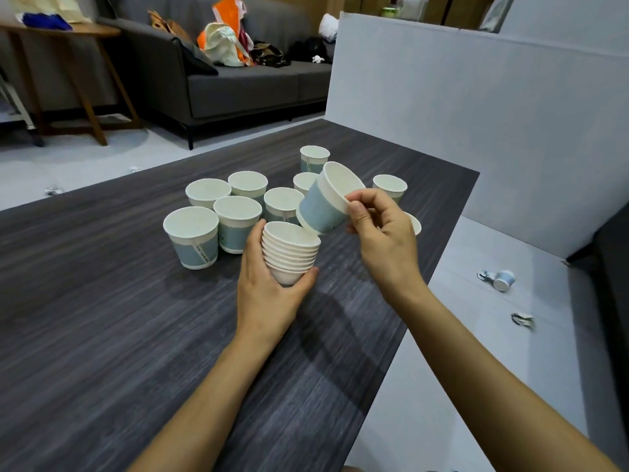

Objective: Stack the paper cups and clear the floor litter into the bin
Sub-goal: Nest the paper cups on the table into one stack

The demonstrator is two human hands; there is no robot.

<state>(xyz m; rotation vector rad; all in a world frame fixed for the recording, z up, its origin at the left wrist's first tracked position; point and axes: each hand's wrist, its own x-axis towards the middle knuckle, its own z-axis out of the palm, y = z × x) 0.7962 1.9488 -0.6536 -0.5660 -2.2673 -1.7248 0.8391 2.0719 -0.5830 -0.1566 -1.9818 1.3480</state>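
Midway: gripping nested white paper-cup stack point(291, 248) in left hand point(269, 294), pinching blue-banded paper cup point(326, 206) in right hand point(384, 233); loose cups point(191, 233), right-side floor litter point(522, 320) remaining.

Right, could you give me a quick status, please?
Left hand holds nested stack. Right hand pinches tilted cup over it. Loose cups behind; floor litter uncleared.

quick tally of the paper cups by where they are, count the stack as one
standing cups on table: 9, one half hidden behind right hand
tilted cup in right hand: 1
nested stack in left hand: 1
fallen cup on floor: 1
total: 12
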